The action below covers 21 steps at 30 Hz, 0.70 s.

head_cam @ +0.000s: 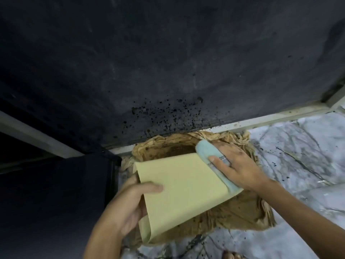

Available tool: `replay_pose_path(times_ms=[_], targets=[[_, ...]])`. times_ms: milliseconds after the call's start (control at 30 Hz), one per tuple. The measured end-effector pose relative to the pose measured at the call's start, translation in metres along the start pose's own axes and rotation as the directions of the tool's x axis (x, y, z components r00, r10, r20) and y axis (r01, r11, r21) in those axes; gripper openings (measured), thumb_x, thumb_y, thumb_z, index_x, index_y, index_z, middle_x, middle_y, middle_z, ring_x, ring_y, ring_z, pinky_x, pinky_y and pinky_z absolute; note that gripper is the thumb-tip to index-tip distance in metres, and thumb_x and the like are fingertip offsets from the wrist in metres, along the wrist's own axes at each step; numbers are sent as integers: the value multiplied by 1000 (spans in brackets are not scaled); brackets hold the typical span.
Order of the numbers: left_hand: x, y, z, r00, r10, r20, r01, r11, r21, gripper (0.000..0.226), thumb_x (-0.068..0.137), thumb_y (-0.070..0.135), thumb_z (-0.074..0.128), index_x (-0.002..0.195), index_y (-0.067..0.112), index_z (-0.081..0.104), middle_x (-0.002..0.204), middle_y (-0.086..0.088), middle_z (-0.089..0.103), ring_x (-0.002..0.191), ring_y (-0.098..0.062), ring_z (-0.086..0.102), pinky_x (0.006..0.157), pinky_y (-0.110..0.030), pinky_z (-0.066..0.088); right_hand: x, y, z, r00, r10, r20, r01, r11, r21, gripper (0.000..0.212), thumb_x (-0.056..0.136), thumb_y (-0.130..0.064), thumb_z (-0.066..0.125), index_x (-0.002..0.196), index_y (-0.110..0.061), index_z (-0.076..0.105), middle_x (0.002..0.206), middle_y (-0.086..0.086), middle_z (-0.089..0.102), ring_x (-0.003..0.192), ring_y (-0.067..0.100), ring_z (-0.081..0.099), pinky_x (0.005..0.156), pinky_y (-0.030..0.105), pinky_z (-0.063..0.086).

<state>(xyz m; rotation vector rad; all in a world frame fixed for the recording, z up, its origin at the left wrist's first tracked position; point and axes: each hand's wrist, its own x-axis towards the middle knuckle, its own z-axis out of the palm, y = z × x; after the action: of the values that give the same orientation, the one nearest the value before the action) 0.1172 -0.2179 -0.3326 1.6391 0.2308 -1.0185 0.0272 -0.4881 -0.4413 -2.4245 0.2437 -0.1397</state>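
Hands, left one (130, 204) gripping smooth folded sheet (183, 193), right one (237, 165) clutching spongy blue pad (206, 151)

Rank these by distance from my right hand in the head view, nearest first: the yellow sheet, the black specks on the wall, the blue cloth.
1. blue cloth: in the right hand itself, thumb lying on it, at the sheet's right edge.
2. yellow sheet: just left of the hand, under the cloth.
3. black specks: up on the dark wall, beyond the brown rag.
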Motion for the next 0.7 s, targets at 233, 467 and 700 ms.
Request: replay_pose_path(times_ms=[233, 467, 700], targets=[[23, 17, 3, 993, 3, -117, -10, 998, -65, 41, 84, 24, 78, 120, 4, 71, 106, -22, 80, 91, -36, 77, 58, -35, 60, -23, 5, -2, 972, 109, -209, -54, 967, 250, 41, 91, -57, 50, 113, -25, 65, 97, -14, 69, 88, -3, 62, 71, 16, 48], [-23, -9, 16, 970, 242, -12, -242, 970, -1, 54, 58, 32, 86, 111, 23, 80, 107, -2, 84, 98, -18, 80, 76, -30, 62, -61, -25, -9, 838, 411, -358, -175, 825, 537, 10, 96, -32, 53, 95, -30, 63, 83, -20, 67, 68, 2, 62, 49, 9, 42], [-13, -10, 8, 975, 207, -82, -208, 978, 0, 33, 71, 28, 85, 103, 33, 80, 109, 8, 84, 99, -9, 79, 88, -34, 54, -71, -48, 17, 861, 448, -239, -177, 706, 686, 20, 94, -39, 52, 108, -36, 66, 88, -15, 73, 72, 5, 67, 57, 12, 48]])
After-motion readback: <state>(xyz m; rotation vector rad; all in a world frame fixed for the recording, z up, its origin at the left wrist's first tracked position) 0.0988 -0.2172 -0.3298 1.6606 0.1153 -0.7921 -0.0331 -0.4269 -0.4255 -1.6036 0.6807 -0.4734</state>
